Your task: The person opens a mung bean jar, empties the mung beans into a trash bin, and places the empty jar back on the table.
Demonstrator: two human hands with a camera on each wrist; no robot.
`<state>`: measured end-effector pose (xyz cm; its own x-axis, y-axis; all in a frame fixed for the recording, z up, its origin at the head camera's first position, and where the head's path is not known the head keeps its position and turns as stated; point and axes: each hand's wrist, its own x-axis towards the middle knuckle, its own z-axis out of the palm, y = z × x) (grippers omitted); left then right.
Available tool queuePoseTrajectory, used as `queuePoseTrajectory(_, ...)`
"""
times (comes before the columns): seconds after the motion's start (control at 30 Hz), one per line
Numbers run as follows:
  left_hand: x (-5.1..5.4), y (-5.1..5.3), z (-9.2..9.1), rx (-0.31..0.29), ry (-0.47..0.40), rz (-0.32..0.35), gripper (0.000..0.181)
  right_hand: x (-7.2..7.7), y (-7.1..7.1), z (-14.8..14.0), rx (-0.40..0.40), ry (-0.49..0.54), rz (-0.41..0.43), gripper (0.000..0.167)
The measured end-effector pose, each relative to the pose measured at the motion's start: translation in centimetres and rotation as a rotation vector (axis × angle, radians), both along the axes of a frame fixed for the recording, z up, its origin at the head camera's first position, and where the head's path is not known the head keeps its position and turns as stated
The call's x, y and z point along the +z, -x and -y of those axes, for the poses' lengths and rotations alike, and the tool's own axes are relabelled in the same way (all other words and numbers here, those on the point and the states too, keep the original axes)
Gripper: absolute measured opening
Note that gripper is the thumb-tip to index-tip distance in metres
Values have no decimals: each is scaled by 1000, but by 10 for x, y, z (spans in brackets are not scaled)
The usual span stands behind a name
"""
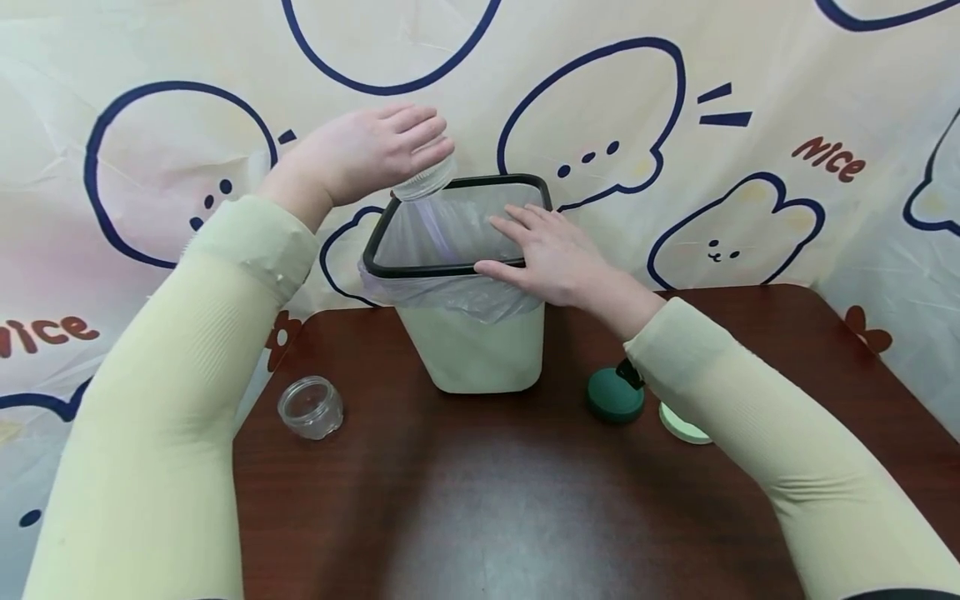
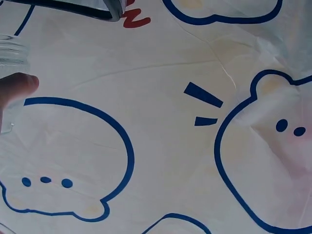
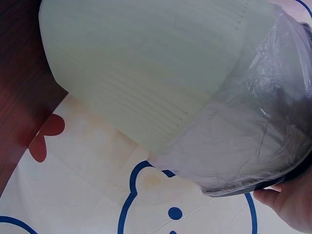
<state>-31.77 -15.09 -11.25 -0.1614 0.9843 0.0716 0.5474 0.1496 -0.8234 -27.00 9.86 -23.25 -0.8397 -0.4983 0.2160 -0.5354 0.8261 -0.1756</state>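
My left hand [image 1: 375, 154] holds a clear jar [image 1: 425, 182] over the left side of a bin [image 1: 480, 350]. In the left wrist view the thumb [image 2: 19, 87] lies against the clear wall of the jar [image 2: 13, 53]. The pale green bin has a dark rim [image 1: 431, 271] and a translucent bag [image 1: 480, 296] folded over its edge. My right hand [image 1: 551, 254] rests at the rim's right front corner, fingers spread and fairly straight. The right wrist view shows its thumb at the rim, beside the bag [image 3: 234, 151]. Whether anything is in the held jar is unclear.
A second clear jar [image 1: 311, 408] stands on the brown table [image 1: 480, 500], left of the bin. To the right lie a dark green lid [image 1: 615, 396] and a light green lid [image 1: 684, 425], partly behind the right sleeve. A patterned curtain [image 1: 600, 108] hangs behind.
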Motion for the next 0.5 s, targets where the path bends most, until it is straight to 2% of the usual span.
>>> queuePoseTrajectory(0.13, 0, -4, 3, 77, -114, 98, 65, 0, 0, 0, 2, 1, -6, 78)
queuePoseTrajectory(0.37, -1, -13, 3, 266, -443, 373, 83, 0, 0, 0, 2, -5, -5, 78)
queuePoseTrajectory(0.5, -4, -16, 5, 333, -568, 452, 86, 0, 0, 0, 0, -1, 0, 78)
